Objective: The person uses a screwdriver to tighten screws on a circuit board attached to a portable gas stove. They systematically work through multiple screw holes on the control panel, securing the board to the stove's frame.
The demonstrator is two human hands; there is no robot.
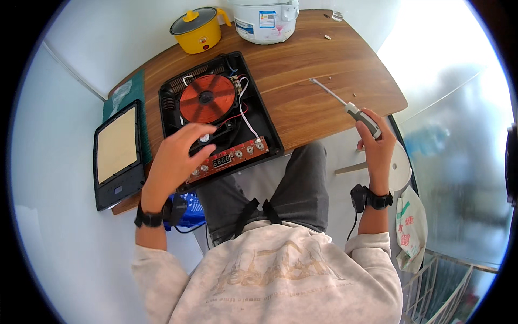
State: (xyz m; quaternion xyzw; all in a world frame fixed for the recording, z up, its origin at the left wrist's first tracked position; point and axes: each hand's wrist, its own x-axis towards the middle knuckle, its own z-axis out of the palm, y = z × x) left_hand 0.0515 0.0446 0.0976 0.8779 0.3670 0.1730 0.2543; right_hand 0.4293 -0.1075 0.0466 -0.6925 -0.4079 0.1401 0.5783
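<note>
An opened induction cooker base [261, 121] lies on the wooden table, its black shell showing a round copper coil [207, 99]. Along its near edge runs a red circuit board [238, 155] with a small display and several buttons; a white ribbon cable [244, 108] leads up from it. Over the cooker's near left part is my left hand [181, 154], fingers spread and holding nothing; whether it touches the cooker I cannot tell. Off the table's right edge, my right hand [376, 135] is wrapped around the grey and white handle of a screwdriver [350, 109], its shaft pointing up and left over the table.
The cooker's detached top panel [117, 143] leans at the left on a green mat [129, 93]. At the back stand a yellow electric pot [202, 39] and a white rice cooker [265, 24]. Small bits [327, 37] lie on the table [318, 119]. A stool [400, 167] is below right.
</note>
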